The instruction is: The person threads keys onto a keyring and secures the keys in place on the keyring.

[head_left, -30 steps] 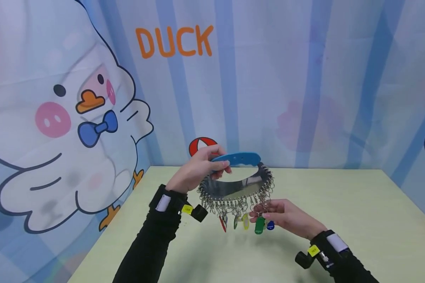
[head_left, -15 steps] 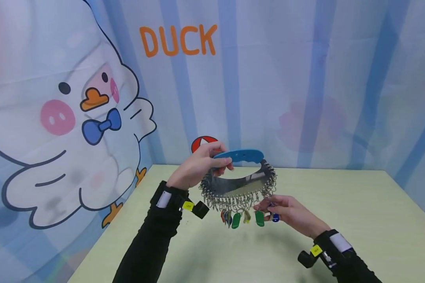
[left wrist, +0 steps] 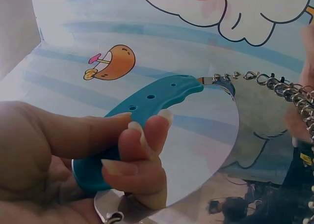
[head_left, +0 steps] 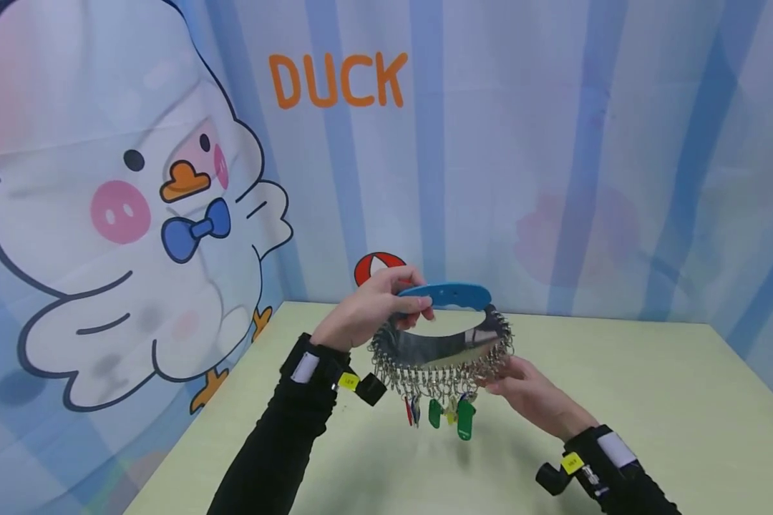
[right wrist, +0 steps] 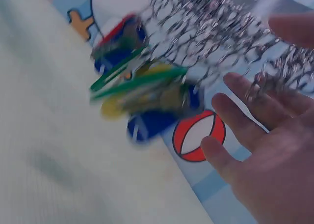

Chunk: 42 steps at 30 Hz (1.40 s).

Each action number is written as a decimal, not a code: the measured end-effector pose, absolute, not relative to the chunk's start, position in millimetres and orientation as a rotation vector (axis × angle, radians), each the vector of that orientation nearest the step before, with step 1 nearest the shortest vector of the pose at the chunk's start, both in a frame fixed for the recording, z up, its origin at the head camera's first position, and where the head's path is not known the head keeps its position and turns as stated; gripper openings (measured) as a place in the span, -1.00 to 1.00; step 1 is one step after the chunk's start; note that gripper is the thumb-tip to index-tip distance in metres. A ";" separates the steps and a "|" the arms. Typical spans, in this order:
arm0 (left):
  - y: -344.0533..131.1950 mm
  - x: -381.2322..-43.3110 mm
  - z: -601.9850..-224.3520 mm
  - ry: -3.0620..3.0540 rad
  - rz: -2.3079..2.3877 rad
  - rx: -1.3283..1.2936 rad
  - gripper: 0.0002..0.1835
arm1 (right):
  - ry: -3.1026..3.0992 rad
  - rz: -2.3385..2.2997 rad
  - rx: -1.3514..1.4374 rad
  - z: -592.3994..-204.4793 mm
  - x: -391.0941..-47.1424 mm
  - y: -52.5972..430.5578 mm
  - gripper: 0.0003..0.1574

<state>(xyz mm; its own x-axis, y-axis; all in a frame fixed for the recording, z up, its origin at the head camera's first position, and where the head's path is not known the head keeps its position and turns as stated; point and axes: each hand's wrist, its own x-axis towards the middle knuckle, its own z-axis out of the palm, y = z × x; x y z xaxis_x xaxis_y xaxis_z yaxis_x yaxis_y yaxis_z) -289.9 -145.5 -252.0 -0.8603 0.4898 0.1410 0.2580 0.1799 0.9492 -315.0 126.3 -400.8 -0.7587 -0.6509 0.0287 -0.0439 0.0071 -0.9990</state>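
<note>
My left hand grips the blue handle of a large key ring, thumb on one side and fingers curled round it, as the left wrist view shows. A wide shiny metal band curves below the handle, its lower edge lined with several small snap hooks. From these hang key tags, among them a green tag and a blue tag. At the ring's right side, my right hand has its fingers spread and fairly straight among the hooks; its fingertips are partly hidden in the head view.
The ring hangs over a pale yellow table. A cloth backdrop with a cartoon duck stands behind the table's far edge and along its left side. Each wrist wears a black strap with a small camera.
My right fingers no longer hold tags at the ring's right; the tags now hang bunched left of that hand, blurred in the right wrist view. My left hand keeps its grip.
</note>
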 end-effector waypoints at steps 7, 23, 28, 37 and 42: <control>-140.7 -289.9 -267.8 2.167 1.815 0.735 -0.96 | 1.790 -1.850 -0.745 -400.4 -316.2 123.7 -0.71; -151.6 -338.8 -407.1 1.710 2.173 0.104 -0.92 | 1.808 -1.690 -0.405 -445.1 -330.3 128.0 -0.76; -153.7 -348.6 -443.5 1.662 2.182 -0.003 -0.87 | 1.834 -1.674 -0.389 -459.2 -330.9 122.1 -0.77; -157.0 -353.2 -465.5 1.645 2.183 -0.073 -0.73 | 2.126 -1.692 -0.128 -444.7 -317.6 112.1 -0.61; -159.3 -355.2 -456.6 1.619 2.235 -0.063 -0.64 | 2.031 -1.680 -0.235 -430.6 -319.3 122.6 -0.25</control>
<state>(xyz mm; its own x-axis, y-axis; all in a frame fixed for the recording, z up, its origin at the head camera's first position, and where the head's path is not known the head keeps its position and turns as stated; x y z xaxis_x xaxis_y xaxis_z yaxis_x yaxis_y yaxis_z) -355.2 -159.3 -456.6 -0.9272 0.2754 -0.2537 -0.3270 -0.2653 0.9070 -319.3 122.6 -430.6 -0.8651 -0.4297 -0.2589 0.1738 0.2273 -0.9582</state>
